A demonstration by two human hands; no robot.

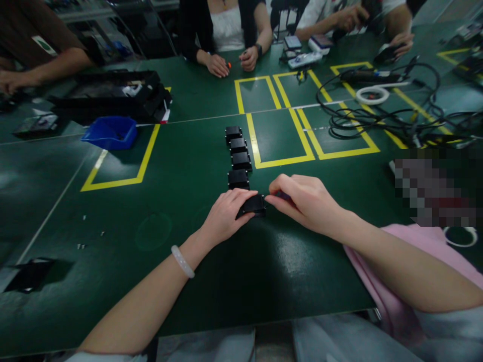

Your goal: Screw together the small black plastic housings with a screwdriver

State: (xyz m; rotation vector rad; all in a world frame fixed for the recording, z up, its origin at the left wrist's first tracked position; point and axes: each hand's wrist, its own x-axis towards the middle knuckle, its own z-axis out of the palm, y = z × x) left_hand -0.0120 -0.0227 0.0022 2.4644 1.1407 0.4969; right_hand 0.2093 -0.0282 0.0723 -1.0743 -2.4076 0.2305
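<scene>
My left hand point(231, 213) grips a small black rectangular block point(254, 203) from its left side, thumb in front and fingers behind. The block rests at the near end of a row of similar black blocks point(238, 178) on the green table. Close to the block's right edge, my right hand point(302, 201) is closed in a pinch, thumb and forefinger together. Whatever it pinches, if anything, is too small or hidden to make out. Tiny shiny bits, perhaps screws, show at the blocks' corners.
A blue bin point(110, 133) and black trays point(113, 95) stand at the back left. Tangled black cables point(362, 118) lie at the right, near pink cloth point(400, 261). Small metal bits point(81, 246) and a dark piece point(28, 275) lie left. Other people sit across the table.
</scene>
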